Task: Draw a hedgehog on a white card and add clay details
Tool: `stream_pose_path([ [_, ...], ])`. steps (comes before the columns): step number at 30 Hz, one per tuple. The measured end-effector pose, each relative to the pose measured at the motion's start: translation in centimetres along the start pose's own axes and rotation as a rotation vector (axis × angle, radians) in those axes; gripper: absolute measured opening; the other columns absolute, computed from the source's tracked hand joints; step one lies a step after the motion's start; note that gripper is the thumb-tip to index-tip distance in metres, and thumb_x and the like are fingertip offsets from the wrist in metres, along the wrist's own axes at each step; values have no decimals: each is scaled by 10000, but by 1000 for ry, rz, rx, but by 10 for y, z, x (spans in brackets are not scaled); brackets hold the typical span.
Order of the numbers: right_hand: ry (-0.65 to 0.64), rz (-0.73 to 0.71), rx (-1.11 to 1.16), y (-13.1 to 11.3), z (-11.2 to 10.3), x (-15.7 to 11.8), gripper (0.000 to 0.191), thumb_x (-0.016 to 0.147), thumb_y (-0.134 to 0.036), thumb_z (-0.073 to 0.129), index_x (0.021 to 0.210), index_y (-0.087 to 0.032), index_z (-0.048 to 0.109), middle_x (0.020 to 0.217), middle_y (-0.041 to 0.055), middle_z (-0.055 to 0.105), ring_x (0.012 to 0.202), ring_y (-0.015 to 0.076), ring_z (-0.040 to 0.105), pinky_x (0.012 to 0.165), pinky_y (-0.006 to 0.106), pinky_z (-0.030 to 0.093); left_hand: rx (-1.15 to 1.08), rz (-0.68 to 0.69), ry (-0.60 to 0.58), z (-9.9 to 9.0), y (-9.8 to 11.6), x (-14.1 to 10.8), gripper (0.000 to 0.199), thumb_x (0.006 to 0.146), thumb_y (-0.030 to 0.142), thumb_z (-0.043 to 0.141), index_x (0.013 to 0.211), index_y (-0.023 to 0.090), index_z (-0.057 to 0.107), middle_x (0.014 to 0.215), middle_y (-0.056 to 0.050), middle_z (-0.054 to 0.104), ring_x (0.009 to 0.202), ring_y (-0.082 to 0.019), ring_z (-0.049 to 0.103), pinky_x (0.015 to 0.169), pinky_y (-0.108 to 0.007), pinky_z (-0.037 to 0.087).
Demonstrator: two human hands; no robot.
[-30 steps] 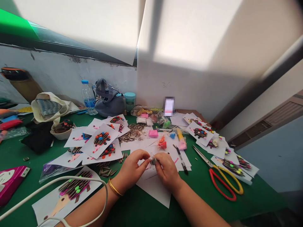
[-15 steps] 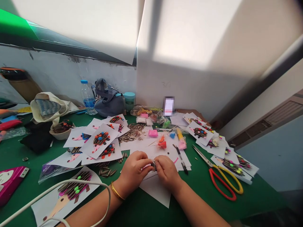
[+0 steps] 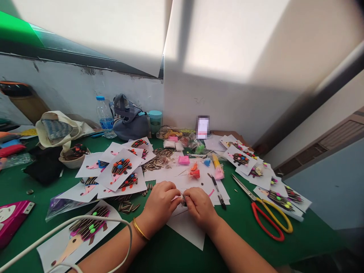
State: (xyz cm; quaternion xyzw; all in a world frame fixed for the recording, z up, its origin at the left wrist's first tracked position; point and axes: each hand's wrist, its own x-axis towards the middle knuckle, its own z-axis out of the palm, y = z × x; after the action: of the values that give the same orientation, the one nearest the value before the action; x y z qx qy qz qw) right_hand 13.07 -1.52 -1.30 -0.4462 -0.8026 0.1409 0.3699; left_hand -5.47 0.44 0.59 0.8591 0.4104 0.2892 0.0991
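My left hand (image 3: 162, 201), with a gold bangle at the wrist, pinches one side of a small see-through plastic wrapper (image 3: 182, 196). The other side is gripped by my right hand (image 3: 199, 207), its fingers curled and thumb pressed down. Something dark shows in the wrapper, but the fingers mostly cover it. Both hands are over white paper sheets (image 3: 186, 231). Beyond them lie a red clay packet (image 3: 194, 172), a pink clay packet (image 3: 183, 160) and a black pen (image 3: 217, 192). Striped sunflower seeds (image 3: 127, 207) are scattered left of my left hand.
Hedgehog pictures with seed spines (image 3: 121, 168) are piled at left, more (image 3: 241, 159) at right. Scissors (image 3: 257, 204) with red and yellow handles lie open at right. A white cable (image 3: 71, 220) loops over my left forearm. A water bottle (image 3: 105, 118) and grey bag (image 3: 131, 123) stand behind.
The fingertips have shifted slightly apart, and more of the see-through wrapper shows between my hands. Everything else on the table stays where it was.
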Motion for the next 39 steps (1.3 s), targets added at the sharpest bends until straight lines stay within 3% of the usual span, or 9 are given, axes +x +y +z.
stream_pose_path([
  [5, 17, -3, -12, 0, 2, -1, 176, 945, -246, 378, 892, -201, 541, 778, 29, 621, 734, 184, 533, 697, 316, 370, 14, 25, -61, 3, 4, -1, 142, 877, 179, 549, 769, 204, 638, 855, -39, 619, 822, -203, 543, 744, -358, 417],
  [11, 64, -12, -41, 1, -1, -1, 197, 956, -258, 371, 879, -201, 544, 782, 36, 605, 733, 184, 520, 693, 323, 367, -81, -29, -44, -4, 6, 1, 88, 853, 162, 563, 818, 207, 631, 877, -43, 614, 868, -209, 553, 774, -357, 440],
  [19, 31, -46, -47, -1, 0, 0, 199, 952, -247, 377, 843, -203, 538, 750, 28, 593, 716, 181, 512, 698, 325, 361, 52, 9, -86, -1, 6, -1, 105, 870, 182, 569, 787, 206, 628, 871, -28, 619, 843, -207, 543, 769, -375, 407],
  [22, 58, -10, -56, 0, 0, 0, 199, 956, -249, 374, 849, -204, 535, 756, 31, 587, 724, 185, 507, 702, 328, 361, 54, 17, -47, -2, 8, -1, 134, 895, 185, 523, 812, 202, 626, 880, -41, 616, 857, -212, 540, 784, -380, 410],
  [26, 124, 31, -37, 2, -2, 0, 202, 962, -253, 365, 851, -205, 526, 765, 32, 576, 732, 185, 501, 702, 326, 371, -70, -25, 18, -4, 8, 0, 146, 918, 214, 504, 857, 201, 635, 870, -49, 640, 857, -210, 565, 788, -372, 435],
  [33, 140, 38, 8, 4, -1, -3, 179, 961, -247, 375, 882, -207, 531, 786, 31, 574, 754, 185, 502, 716, 324, 381, -461, -173, 27, 3, 1, 2, 88, 841, 201, 642, 899, 230, 702, 872, -12, 711, 847, -173, 643, 797, -308, 507],
  [39, 118, 41, 34, 4, 0, -2, 182, 961, -254, 381, 857, -205, 521, 771, 23, 567, 736, 177, 494, 697, 314, 375, -408, -116, -7, 2, 1, 2, 127, 883, 200, 593, 918, 230, 711, 854, -21, 665, 817, -161, 615, 752, -286, 489],
])
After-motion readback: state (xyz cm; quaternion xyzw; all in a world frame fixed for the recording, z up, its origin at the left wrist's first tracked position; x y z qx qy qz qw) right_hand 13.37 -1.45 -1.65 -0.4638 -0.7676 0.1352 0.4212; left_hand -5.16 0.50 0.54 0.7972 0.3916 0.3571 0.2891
